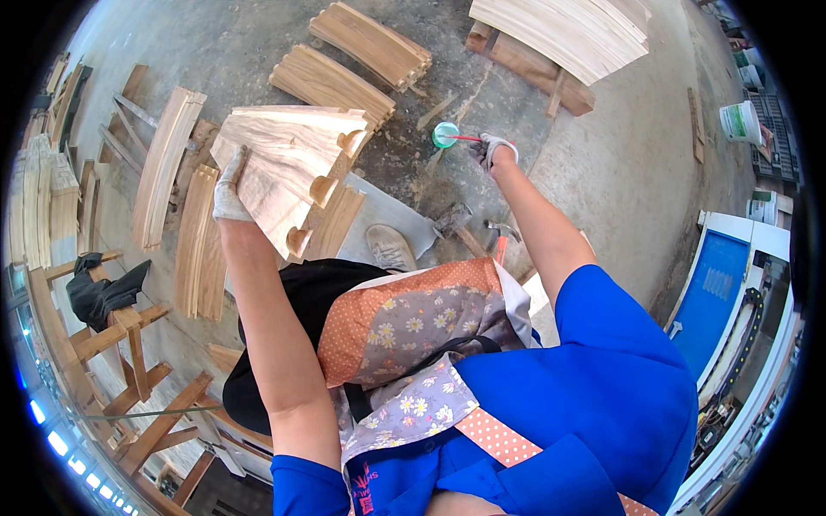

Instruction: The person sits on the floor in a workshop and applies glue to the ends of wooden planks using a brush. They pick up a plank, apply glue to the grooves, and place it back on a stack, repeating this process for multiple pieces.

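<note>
My left hand (pixel 231 187), in a pale work glove, grips the left edge of a fanned wooden piece (pixel 280 163) with rounded notches at its near right end. The piece is tilted up over other wooden slats beside my knee. My right hand (pixel 494 151), in a grey and white glove, is closed round a thin red stick (pixel 465 138). The far end of the stick is in a small teal cup (pixel 445 134) on the floor; its tip is hidden there, so I cannot tell whether it is a brush.
Stacks of curved slats (pixel 370 45) lie ahead, with more slats (pixel 168 163) to the left. Pale boards (pixel 568 34) rest on a timber block (pixel 538 73). A hammer (pixel 501 234) and a heavier hammer head (pixel 452 220) lie near my shoe (pixel 390 248). White buckets (pixel 740 123) stand right.
</note>
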A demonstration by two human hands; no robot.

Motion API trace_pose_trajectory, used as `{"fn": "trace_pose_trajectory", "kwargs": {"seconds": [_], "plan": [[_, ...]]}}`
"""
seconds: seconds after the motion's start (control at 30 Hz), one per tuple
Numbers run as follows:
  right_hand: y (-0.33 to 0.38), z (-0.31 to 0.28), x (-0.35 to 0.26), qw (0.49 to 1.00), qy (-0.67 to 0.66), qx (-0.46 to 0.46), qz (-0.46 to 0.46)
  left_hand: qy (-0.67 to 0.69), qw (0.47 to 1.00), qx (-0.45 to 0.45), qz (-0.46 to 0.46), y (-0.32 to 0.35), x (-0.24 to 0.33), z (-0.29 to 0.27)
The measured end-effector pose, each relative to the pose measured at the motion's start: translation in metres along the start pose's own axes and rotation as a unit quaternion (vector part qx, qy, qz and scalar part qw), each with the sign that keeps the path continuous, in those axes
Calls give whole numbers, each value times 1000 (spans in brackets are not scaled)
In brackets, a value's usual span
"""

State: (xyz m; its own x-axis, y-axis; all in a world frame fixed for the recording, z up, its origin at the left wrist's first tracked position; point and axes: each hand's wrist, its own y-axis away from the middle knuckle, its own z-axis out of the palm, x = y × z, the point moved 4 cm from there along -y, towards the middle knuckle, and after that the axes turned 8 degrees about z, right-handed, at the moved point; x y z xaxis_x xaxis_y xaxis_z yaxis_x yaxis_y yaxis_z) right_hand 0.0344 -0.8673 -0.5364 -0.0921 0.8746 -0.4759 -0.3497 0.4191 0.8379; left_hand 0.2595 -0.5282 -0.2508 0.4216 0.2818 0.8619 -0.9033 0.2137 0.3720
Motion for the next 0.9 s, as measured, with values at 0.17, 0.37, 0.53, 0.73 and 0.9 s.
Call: {"fn": "trace_pose_trajectory", "kwargs": {"seconds": [0.17,0.37,0.53,0.73,0.9], "plan": [[10,-28,-2,991,-122,-31,45,-13,1000,12,-4,4,2,7],[34,-43,-5,979,-191,-60,37,31,999,13,-28,1,-3,3],[49,-57,-18,975,-207,-82,10,45,999,16,-5,-9,-9,3],[173,-12,-77,949,-209,-224,-72,123,991,31,-33,-20,-17,-4],[287,45,-116,913,-103,-358,-167,187,982,-8,-32,-40,-26,-22]]}}
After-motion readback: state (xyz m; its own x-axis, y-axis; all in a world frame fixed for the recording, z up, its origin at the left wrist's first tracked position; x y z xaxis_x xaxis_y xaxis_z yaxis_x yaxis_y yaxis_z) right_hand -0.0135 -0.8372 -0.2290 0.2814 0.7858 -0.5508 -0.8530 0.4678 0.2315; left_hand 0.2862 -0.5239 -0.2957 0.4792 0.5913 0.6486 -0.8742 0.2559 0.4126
